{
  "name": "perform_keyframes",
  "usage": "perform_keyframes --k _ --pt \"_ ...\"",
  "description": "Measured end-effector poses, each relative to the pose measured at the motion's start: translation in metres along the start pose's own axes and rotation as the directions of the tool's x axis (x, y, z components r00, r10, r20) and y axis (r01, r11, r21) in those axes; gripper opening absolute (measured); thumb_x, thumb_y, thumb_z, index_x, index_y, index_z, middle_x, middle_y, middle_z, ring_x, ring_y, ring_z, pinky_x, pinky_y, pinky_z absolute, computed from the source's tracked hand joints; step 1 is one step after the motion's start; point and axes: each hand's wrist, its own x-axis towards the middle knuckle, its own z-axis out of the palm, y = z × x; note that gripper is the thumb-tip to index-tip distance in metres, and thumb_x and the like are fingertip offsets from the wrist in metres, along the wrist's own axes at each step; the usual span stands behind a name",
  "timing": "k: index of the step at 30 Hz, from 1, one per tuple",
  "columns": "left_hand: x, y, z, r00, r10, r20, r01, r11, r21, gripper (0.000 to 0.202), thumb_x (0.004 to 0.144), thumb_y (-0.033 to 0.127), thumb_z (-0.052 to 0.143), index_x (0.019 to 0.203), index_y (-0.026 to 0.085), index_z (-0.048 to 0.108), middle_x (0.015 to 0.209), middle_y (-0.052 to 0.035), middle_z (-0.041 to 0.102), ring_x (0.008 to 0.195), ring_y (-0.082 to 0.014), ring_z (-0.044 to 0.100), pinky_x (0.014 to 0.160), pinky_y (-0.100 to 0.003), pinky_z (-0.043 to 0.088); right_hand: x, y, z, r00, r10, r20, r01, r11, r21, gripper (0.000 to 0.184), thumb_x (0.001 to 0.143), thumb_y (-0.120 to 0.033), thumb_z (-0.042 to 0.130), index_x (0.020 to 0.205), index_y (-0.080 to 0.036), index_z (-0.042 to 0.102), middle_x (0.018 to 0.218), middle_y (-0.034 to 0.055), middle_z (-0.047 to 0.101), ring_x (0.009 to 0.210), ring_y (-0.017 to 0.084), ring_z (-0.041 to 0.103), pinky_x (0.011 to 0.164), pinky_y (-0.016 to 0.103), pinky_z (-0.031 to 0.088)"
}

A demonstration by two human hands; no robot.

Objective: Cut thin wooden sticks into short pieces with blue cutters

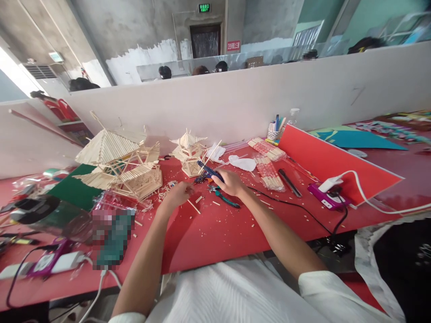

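Observation:
My right hand (229, 183) is wrapped around a dark blue glue gun (210, 171), held above the red table and pointing away to the left. Fingers of my left hand (177, 195) are curled together low over the wood scraps; what they hold, if anything, is too small to make out. Just beyond both hands stands a small pavilion model (190, 152) of pale wooden sticks. Green-handled pliers (227, 199) lie under my right hand. A short loose stick (193, 206) rests on the table between my hands.
A larger stick pavilion (117, 166) stands at left, near a phone (116, 237) and a clear jar (54, 217). Stick packs (269, 172), a black cutter (289, 183), a purple power strip (328, 197) and a leaning red board (333, 163) are at right. A white partition (235, 98) runs behind.

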Motion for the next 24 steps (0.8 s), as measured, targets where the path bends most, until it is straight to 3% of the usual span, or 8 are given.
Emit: perform_keyframes --k 4,10,17,24 --pt "-0.003 -0.005 -0.012 0.994 -0.089 -0.064 0.098 0.984 0.151 0.028 0.082 0.014 0.052 0.096 0.021 0.075 0.095 -0.0066 0.077 0.091 -0.021 0.07 0.079 -0.025 0.049 0.0 -0.002 0.0 1.0 0.002 0.025 -0.001 1.0 -0.028 0.039 0.102 -0.051 0.037 0.099 -0.021 0.062 0.091 0.0068 0.071 0.084 0.024 0.066 0.068 0.029 0.039" --pt "-0.003 -0.006 -0.008 0.989 -0.138 0.054 0.128 0.978 0.163 0.022 0.082 0.017 0.056 0.094 0.019 0.075 0.09 -0.0079 0.075 0.087 -0.0214 0.069 0.079 -0.026 0.05 0.001 -0.002 0.001 0.999 -0.001 0.045 0.003 0.999 -0.035 0.038 0.101 -0.05 0.039 0.102 -0.021 0.062 0.093 0.0069 0.072 0.084 0.024 0.066 0.068 0.029 0.038" --pt "-0.004 -0.001 -0.013 0.98 -0.183 -0.08 0.198 0.943 0.268 0.02 0.088 0.022 0.054 0.098 0.022 0.071 0.094 -0.0078 0.073 0.092 -0.0228 0.069 0.079 -0.028 0.049 0.0 -0.001 0.0 0.999 -0.008 0.046 0.008 1.0 -0.018 0.039 0.102 -0.051 0.038 0.107 -0.021 0.062 0.097 0.007 0.072 0.084 0.023 0.066 0.069 0.028 0.039" --pt "-0.008 0.0 -0.013 0.984 -0.179 0.012 0.167 0.939 0.302 0.022 0.086 0.017 0.055 0.103 0.022 0.069 0.104 -0.0083 0.073 0.099 -0.0239 0.069 0.082 -0.028 0.049 0.001 -0.001 0.0 0.998 -0.019 0.058 0.019 1.0 -0.012 0.038 0.102 -0.05 0.038 0.105 -0.021 0.062 0.095 0.0068 0.072 0.084 0.023 0.066 0.069 0.028 0.039"
